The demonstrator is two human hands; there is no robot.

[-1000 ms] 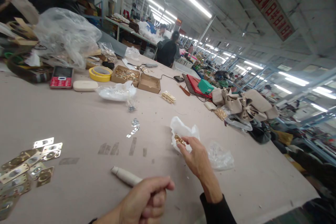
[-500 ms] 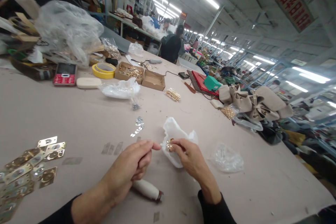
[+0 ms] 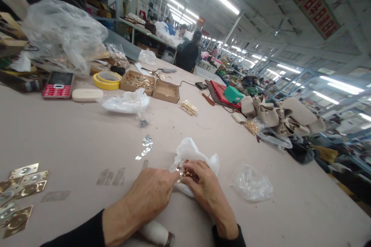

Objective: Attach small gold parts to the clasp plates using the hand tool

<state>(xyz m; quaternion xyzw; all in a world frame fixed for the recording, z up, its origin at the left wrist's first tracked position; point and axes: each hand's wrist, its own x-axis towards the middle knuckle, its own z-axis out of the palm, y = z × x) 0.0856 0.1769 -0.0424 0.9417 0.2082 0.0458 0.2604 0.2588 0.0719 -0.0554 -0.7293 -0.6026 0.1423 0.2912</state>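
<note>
A crumpled white plastic bag (image 3: pixel 188 147) lies open on the table with small shiny gold metal pieces (image 3: pixel 188 171) on it. My right hand (image 3: pixel 207 187) curls over these pieces, thumb and fingers closed around several of them. From the left, my left hand (image 3: pixel 146 195) reaches to the bag's edge, its index fingertip at the gold pieces. Its other fingers are folded, and whatever they hold is hidden. Below my left wrist lies a pale rounded handle (image 3: pixel 155 232) with a dark metal band, partly covered by the arm.
Gold rectangular plates (image 3: pixel 29 187) lie at the left, round silver discs (image 3: pixel 146 144) ahead. A clear plastic bag (image 3: pixel 252 183) sits at the right. Farther back are a cardboard box (image 3: pixel 136 81), yellow tape (image 3: pixel 107 81), a red phone (image 3: pixel 58 85) and beige bags (image 3: pixel 295 114).
My left hand has moved right and down to the gold pieces, its index finger now touching or nearly touching them. My right hand stays over the bag. The view has shifted slightly.
</note>
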